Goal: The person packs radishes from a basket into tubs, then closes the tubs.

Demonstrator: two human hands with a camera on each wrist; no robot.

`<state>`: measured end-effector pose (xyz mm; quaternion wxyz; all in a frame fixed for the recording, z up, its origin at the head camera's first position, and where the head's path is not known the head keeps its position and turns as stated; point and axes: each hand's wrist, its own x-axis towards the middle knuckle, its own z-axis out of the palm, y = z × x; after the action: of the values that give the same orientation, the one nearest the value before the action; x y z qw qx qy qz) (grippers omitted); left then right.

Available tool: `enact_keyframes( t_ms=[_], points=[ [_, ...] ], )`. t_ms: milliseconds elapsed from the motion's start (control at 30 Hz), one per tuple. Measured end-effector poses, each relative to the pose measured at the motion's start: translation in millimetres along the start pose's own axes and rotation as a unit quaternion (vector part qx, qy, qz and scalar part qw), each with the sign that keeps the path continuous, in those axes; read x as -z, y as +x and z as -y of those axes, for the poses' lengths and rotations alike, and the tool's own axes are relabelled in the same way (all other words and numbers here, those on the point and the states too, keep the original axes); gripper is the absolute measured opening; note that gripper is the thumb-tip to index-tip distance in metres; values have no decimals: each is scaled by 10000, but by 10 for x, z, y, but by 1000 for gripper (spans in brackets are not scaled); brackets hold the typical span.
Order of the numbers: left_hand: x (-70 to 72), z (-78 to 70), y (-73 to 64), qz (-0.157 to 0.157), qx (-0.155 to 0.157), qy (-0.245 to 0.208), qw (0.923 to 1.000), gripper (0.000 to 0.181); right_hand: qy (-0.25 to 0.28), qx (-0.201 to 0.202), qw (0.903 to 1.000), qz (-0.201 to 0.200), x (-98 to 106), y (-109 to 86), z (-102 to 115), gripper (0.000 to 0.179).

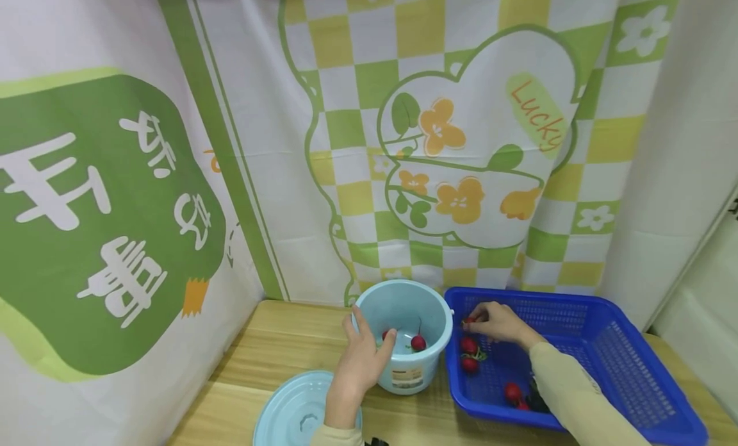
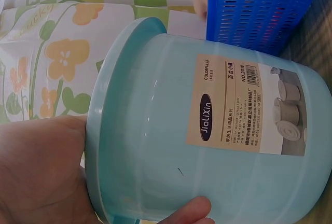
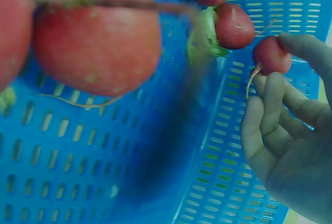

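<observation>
A light-blue bucket (image 1: 403, 369) stands upright on the wooden table, with a paper label (image 2: 246, 105) on its outer wall. My left hand (image 1: 360, 363) holds the bucket by its rim on the near left side. Red radishes, including one with a thin upright root (image 1: 418, 343), lie inside the bucket. To the right, my right hand (image 1: 500, 322) reaches into a blue plastic basket (image 1: 628, 363). It pinches a small red radish (image 3: 272, 55) between thumb and fingers, close to the basket's left wall. Several more radishes (image 1: 469, 346) lie in the basket, partly hidden by the right sleeve.
A round light-blue lid (image 1: 288, 404) lies on the wooden table (image 1: 254, 350) left of the bucket, partly covered by the left forearm. Behind stands a green, yellow and white patterned cloth (image 1: 369, 177). The basket stands close beside the bucket.
</observation>
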<state>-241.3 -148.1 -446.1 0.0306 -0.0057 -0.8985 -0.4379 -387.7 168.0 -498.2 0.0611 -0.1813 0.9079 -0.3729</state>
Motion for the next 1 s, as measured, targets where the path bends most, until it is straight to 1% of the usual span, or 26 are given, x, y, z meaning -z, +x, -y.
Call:
enact_keyframes(
  t_ms=[100,267,333,533,633,800,1000],
  points=[
    [-14,4,2,8,23,7,10000,102,165,-20,9998,-127,2,-3,15,32],
    [-18,1,11,4,43,33,10000,102,320,22,9993,-183,33,-2,72,33],
    [-14,-2,17,-5,40,16,10000,102,353,103,9992,-182,49,5,99,35],
    [0,-18,19,-22,10,-61,10000,102,474,19,9986,-235,81,32,149,42],
    [1,-24,18,-16,-3,-41,10000,102,542,-45,9979,-345,91,32,162,46],
    [-7,-29,17,-20,-20,5,10000,102,837,-2,9950,-553,117,19,203,48],
    [-18,-23,15,7,37,-34,10000,103,1051,10,9930,-534,119,7,225,53]
  ],
)
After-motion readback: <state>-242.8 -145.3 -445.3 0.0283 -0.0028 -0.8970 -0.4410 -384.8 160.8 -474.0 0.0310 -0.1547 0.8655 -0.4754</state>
